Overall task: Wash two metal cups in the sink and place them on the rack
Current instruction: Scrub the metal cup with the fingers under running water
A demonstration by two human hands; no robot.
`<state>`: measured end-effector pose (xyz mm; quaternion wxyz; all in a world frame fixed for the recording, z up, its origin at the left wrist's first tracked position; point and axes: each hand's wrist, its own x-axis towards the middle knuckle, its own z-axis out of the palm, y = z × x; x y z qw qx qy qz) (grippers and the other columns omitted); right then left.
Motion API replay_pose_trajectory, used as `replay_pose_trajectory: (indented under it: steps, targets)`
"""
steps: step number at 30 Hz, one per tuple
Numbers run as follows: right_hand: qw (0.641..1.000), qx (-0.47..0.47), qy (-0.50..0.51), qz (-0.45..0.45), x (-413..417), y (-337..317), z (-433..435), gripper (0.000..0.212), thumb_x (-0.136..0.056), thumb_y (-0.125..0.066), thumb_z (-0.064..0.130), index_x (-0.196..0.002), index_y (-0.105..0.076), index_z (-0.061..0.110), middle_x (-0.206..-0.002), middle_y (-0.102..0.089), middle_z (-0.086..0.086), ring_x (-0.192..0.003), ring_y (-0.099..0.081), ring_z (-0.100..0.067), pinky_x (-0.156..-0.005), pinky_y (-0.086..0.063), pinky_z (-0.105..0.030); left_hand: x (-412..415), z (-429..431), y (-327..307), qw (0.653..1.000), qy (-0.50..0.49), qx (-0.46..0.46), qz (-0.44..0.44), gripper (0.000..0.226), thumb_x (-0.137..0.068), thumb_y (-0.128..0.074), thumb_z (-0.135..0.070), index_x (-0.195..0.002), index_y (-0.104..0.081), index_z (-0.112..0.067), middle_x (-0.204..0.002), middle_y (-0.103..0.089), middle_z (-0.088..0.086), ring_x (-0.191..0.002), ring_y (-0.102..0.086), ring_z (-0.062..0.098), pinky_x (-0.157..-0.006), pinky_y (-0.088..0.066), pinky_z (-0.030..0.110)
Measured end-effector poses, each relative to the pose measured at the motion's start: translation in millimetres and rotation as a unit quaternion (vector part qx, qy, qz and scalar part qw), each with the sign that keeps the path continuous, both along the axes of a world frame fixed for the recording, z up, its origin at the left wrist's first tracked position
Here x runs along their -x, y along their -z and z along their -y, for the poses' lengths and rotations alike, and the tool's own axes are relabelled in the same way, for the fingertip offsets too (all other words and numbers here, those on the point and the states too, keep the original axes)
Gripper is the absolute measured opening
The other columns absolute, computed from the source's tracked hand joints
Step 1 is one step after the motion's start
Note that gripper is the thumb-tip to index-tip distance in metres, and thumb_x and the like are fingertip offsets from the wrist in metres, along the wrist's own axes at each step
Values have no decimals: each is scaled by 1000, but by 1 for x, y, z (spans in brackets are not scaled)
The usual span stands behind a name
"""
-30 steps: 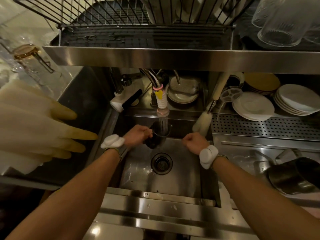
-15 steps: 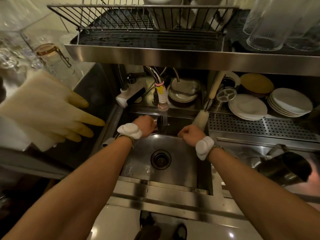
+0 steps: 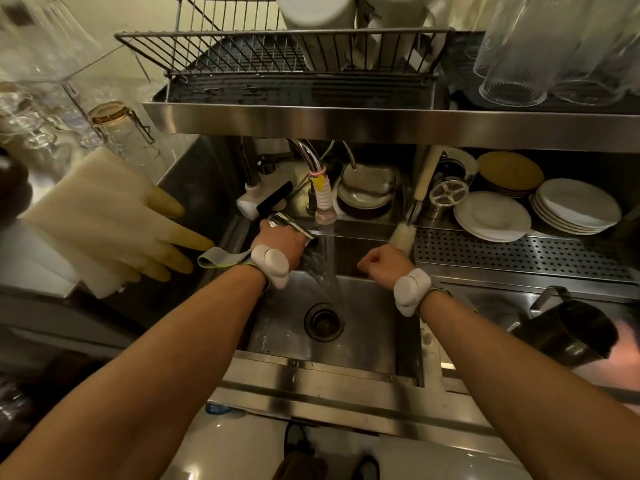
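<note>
1. We find the left hand (image 3: 277, 242) over the far left part of the sink (image 3: 367, 344), with its fingers curled round a metal cup (image 3: 292, 226)
2. We note that this cup is tilted and held just left of the water stream (image 3: 327, 251), which runs from the faucet (image 3: 323, 206) down toward the drain (image 3: 323, 322)
3. We find the right hand (image 3: 379, 263) over the right side of the sink, fingers curled into a fist with nothing visible in it, apart from the stream
4. We locate the second metal cup (image 3: 568, 332) lying on its side on the surface (image 3: 491, 306) right of the sink, well apart from both hands
5. We see the wire rack (image 3: 242, 53) on the shelf above the sink
6. We observe rubber gloves (image 3: 114, 216) left of the sink and stacked plates (image 3: 491, 216) under the shelf at right
</note>
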<state>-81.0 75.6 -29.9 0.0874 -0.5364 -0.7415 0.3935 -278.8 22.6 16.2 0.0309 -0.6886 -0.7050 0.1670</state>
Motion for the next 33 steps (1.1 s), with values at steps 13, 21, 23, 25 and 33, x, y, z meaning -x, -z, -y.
replay_pose_trajectory:
  steps: [13, 21, 23, 25, 33]
  targets:
    - [1000, -19, -2, -16, 0, -10, 2, 20, -91, -58, 18, -99, -72, 8, -104, -71, -8, -89, -62, -15, -81, -48, -28, -1, 4, -13, 998, 27, -23, -54, 19, -92, -47, -17, -102, -63, -12, -103, -68, 10, -103, -61, 32, -101, -35, 46]
    - [1000, 16, 4, 6, -4, 7, -2, 23, -92, -57, 21, -101, -72, 6, -105, -70, -10, -99, -64, -23, -89, -49, -35, 5, -20, 16, 879, -223, 2, 422, 34, -93, -50, -27, -84, -69, 0, -85, -65, 18, -77, -62, 26, -68, -45, 32]
    - [1000, 22, 9, 12, -5, 15, 0, 24, -93, -56, 22, -100, -71, 5, -103, -70, -12, -98, -64, -26, -88, -50, -37, -4, -20, 21, 820, -264, -4, 508, 27, -94, -46, -18, -80, -64, -3, -77, -59, 15, -60, -53, 19, -55, -41, 26]
    - [999, 41, 29, 13, -3, 24, -3, 25, -92, -57, 27, -101, -70, 7, -103, -70, -12, -99, -64, -27, -90, -51, -39, -13, -26, 28, 755, -316, -20, 574, 28, -94, -42, -13, -68, -51, -9, -63, -48, 8, -49, -44, 16, -42, -36, 22]
    - [989, 105, 79, -63, 33, 31, -16, 79, -83, -61, 55, -145, -31, 16, -138, -50, -9, -125, -51, -26, -103, -42, -36, -2, -42, 46, 566, -428, 3, 705, 34, -97, -39, -14, -63, -39, -16, -35, -36, -4, -27, -32, 7, -48, -34, 25]
